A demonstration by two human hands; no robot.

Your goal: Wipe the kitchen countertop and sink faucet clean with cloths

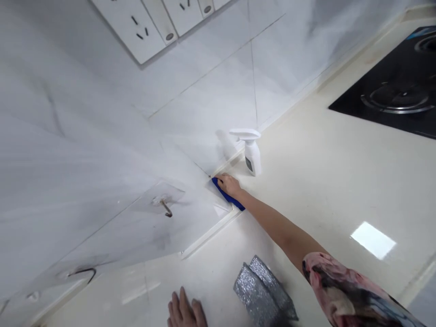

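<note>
My right hand reaches into the corner where the tiled wall meets the countertop. Its fingers press a blue cloth against the raised edge there. Just beyond that hand stands a white spray bottle, upright on the counter near the wall. My left hand lies at the bottom of the view, fingers stretched out on the pale surface, holding nothing. To its right, on the counter below my right forearm, are silvery, glittery pads, partly cut off by the lower edge.
A black gas hob is set into the counter at the right. Socket plates are on the wall at the top. Metal hooks stick out from the wall at the left.
</note>
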